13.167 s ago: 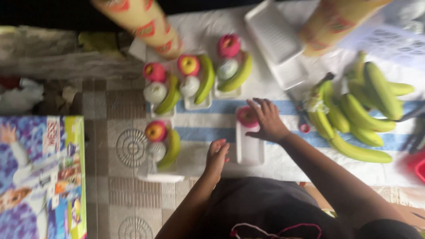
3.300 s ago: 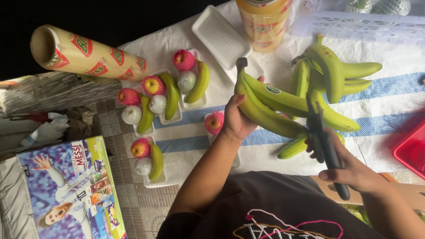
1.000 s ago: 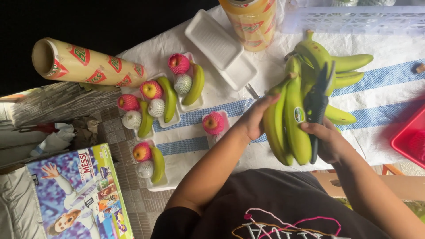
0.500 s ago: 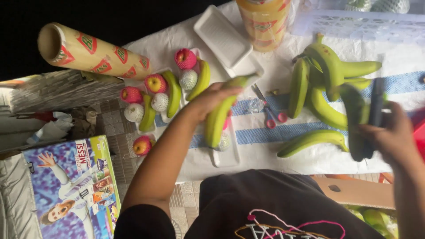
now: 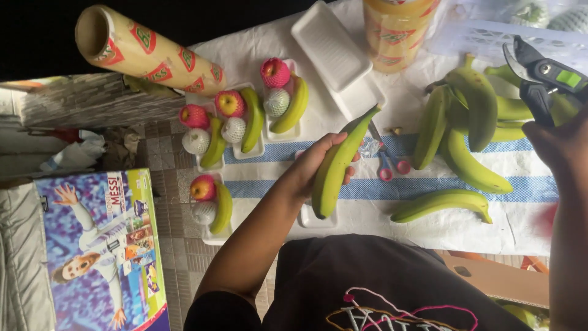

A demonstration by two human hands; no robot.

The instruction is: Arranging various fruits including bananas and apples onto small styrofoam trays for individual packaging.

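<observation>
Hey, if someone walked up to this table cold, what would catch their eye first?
Probably the single green banana gripped in the left hand at the centre, held over a white foam tray. Next, the right hand at the right edge raising black pruning shears above the loose green bananas. To the left sit filled trays of apples and bananas.

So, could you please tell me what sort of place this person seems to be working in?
Probably a small fruit-packing spot at a stall or home. White foam trays hold fruit beside a roll of wrapping film, the left hand holds a green banana, and the right hand holds pruning shears.
</observation>
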